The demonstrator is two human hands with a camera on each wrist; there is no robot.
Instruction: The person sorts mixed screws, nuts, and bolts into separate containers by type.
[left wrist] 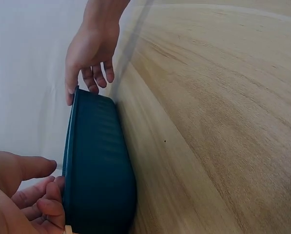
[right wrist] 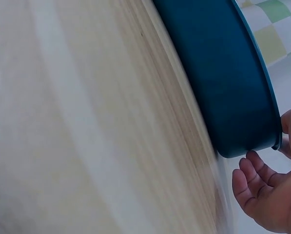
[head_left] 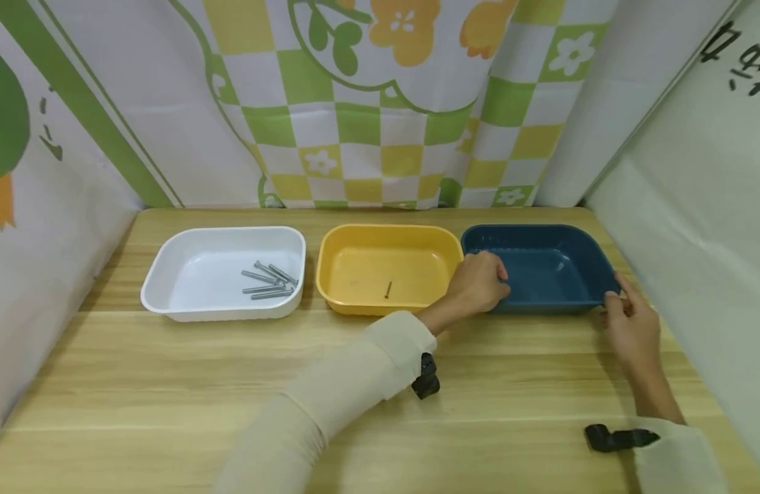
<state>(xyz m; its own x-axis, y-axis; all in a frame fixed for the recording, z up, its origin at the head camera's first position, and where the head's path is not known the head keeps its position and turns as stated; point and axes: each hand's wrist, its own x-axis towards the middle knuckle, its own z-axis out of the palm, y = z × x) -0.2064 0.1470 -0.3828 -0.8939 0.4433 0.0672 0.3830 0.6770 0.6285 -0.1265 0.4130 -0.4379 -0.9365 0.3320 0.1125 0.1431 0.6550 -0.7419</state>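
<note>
A dark blue tray [head_left: 540, 274] stands at the right of a row of three trays on the wooden table. My left hand [head_left: 478, 283] is at its near left corner; in the left wrist view the curled fingers [left wrist: 51, 204] lie against the rim, with the thumb over it. At the opposite end my right hand [head_left: 634, 329] holds the right rim between thumb and fingers. The right wrist view shows the lower fingers [right wrist: 256, 178] bent beside the tray's end wall. No loose item shows inside the blue tray.
Left of the blue tray is a yellow tray [head_left: 355, 274] with one small screw [head_left: 388, 290] in it. Farther left, a white tray [head_left: 191, 278] holds several silver bolts [head_left: 270, 280]. Patterned cloth [head_left: 367, 123] hangs behind, and a white wall [head_left: 695, 226] borders the right side.
</note>
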